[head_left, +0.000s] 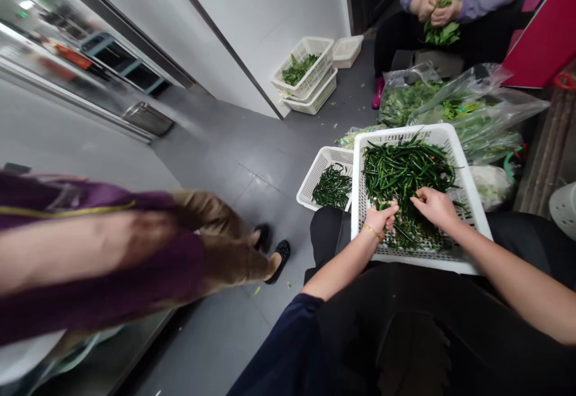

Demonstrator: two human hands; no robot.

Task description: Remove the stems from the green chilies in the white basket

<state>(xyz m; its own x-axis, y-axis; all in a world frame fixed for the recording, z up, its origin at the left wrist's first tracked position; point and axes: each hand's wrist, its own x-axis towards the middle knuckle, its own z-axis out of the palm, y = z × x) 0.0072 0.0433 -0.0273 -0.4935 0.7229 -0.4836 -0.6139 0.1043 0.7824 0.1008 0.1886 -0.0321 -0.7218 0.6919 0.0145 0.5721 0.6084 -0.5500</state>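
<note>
On my lap rests a white plastic basket, heaped with long green chili peppers. My left hand, with a thin gold bracelet at the wrist, is closed on green chili peppers over the near left part of the heap. Close to its right, my right hand pinches at the pile, thumb and forefinger together; what lies between them is too small to make out. Bits of stem and smaller pieces lie in the near part of the basket. A smaller white basket beside my knee holds more green chilies.
Clear plastic bags of leafy greens lie beyond my basket. A seated co-worker's hands hold a leafy bunch at the upper right. Stacked white baskets stand by the wall. Someone in purple walks past on my left, blurred.
</note>
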